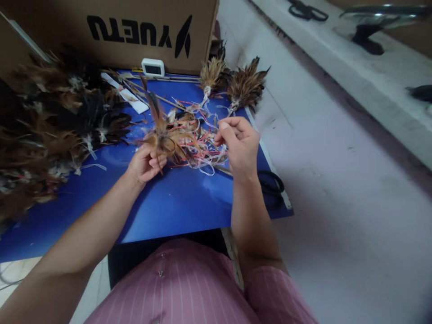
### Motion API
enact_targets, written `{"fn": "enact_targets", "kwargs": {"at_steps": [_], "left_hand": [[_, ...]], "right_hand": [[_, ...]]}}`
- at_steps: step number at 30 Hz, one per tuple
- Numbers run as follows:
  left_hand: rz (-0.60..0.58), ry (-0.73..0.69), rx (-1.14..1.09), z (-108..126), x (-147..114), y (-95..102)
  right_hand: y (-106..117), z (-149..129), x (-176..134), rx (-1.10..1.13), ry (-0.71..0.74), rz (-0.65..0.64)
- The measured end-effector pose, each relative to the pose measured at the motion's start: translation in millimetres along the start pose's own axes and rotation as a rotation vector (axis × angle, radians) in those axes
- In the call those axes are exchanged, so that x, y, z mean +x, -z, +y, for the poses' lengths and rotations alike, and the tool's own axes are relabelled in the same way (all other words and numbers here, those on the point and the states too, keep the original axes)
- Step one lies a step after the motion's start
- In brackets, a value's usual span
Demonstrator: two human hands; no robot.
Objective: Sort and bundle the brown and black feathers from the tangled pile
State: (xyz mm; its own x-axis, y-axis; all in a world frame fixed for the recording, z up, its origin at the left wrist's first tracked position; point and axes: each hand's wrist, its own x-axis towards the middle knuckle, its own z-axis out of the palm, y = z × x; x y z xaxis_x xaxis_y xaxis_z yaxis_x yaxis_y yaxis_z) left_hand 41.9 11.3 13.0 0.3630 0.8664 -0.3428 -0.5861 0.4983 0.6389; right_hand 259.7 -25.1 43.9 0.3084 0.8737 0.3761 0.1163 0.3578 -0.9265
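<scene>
My left hand [147, 163] is closed round the base of a bunch of brown feathers [165, 137], whose tips fan up and to the right. To its right, my right hand [239, 141] is raised with thumb and forefinger pinched together; whatever they hold, if anything, is too small to make out. Between the hands, a tangle of red and clear strings [202, 148] lies on the blue tabletop [189, 193], mixed with loose feathers. Scissors with black handles [272, 182] lie partly hidden behind my right wrist.
Many tied feather bunches [67, 117] are heaped at the left. Two more bundles, a light one [212, 74] and a darker one [248, 83], stand at the back right. Behind are a small white digital display [153, 67] and a large cardboard box [151, 15]. A wall [320, 148] borders the right.
</scene>
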Motion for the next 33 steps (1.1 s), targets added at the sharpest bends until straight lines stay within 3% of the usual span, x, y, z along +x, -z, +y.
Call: {"fn": "enact_targets", "kwargs": {"at_steps": [4,9,15,21,27,33], "left_hand": [[-0.042,-0.049,-0.067,2.1,4.7,3.2],[-0.066,-0.109,-0.137,5.0,7.5,3.2],[-0.028,-0.166,-0.148,11.9,7.8,6.3],[-0.007,-0.176,-0.164,14.8,9.3,9.2],[-0.017,-0.182,-0.164,15.1,12.9,13.1],[-0.011,-0.18,-0.124,12.0,16.4,14.2]], "right_hand": [[20.3,1.2,-22.0,-0.265,0.036,-0.026],[36.3,10.9,-58.2,-0.735,0.163,-0.219],[39.8,13.9,-83.5,-0.947,0.184,-0.335],[39.6,13.8,-75.2,-1.1,0.149,-0.216],[28.9,12.5,-61.2,-1.349,0.139,-0.322],[25.9,15.1,-48.1,-1.463,0.088,-0.461]]}}
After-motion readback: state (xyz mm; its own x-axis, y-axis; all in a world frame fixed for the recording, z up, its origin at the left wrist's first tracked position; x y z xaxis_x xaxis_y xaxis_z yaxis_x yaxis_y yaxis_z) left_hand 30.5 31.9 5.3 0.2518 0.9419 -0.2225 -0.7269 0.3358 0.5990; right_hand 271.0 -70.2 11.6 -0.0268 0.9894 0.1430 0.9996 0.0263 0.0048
